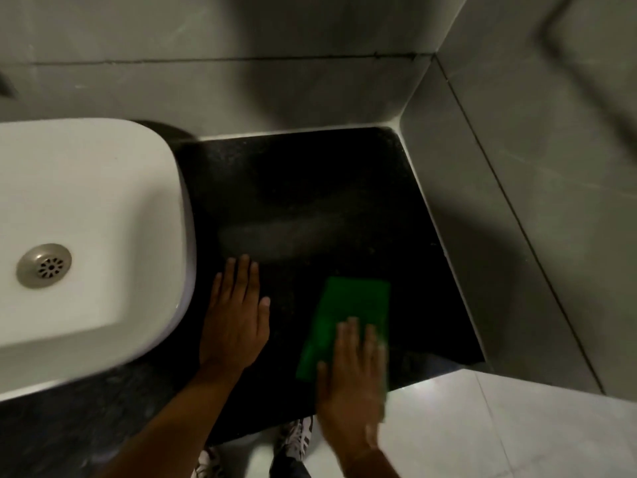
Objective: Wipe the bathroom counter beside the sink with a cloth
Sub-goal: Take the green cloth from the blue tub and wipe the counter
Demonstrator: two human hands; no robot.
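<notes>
A flat green cloth (348, 312) lies on the black speckled counter (303, 188), near its front edge and right of centre. My right hand (350, 384) rests palm down on the cloth's near end with fingers spread flat, blurred by motion. My left hand (236, 315) lies flat on the bare counter beside the white sink (103, 215), fingers slightly apart and holding nothing. A pale smear crosses the counter beyond both hands.
Grey tiled walls (517, 167) close the counter at the back and right. The sink's metal drain (44, 265) is at far left. Below the counter's front edge are the pale floor tiles (482, 439) and my striped shoes (298, 438).
</notes>
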